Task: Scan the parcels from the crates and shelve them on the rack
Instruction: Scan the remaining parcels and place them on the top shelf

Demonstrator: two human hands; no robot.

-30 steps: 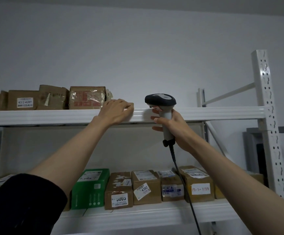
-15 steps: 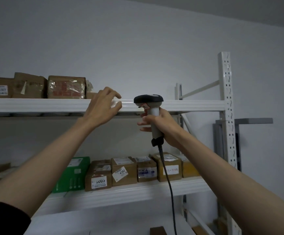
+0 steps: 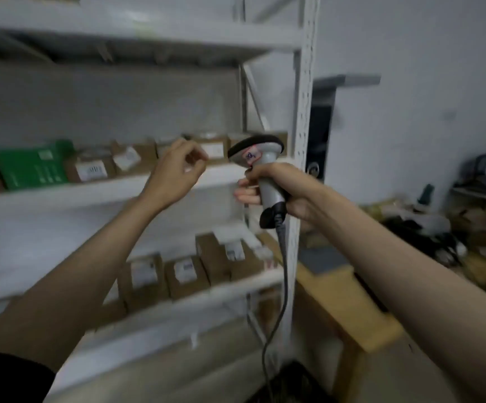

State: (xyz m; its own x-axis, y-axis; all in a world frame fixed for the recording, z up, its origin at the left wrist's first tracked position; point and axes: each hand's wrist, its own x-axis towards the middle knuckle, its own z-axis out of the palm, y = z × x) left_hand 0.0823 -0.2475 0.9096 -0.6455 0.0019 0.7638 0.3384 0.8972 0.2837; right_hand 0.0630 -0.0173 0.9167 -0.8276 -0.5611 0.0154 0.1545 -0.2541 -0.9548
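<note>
grey scanner (image 3: 260,170) in right hand (image 3: 287,190); left hand (image 3: 175,173) empty

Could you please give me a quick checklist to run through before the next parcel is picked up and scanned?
1. Scanner gripped firmly in right hand: ok.
2. Left hand free for a parcel: ok, fingers loosely curled, holding nothing.
3. Scanner cable hanging clear of the rack post: cannot tell, they overlap.
4. Free space on the middle shelf: cannot tell, blurred.
5. Crates in sight: not ok, none visible.
</note>
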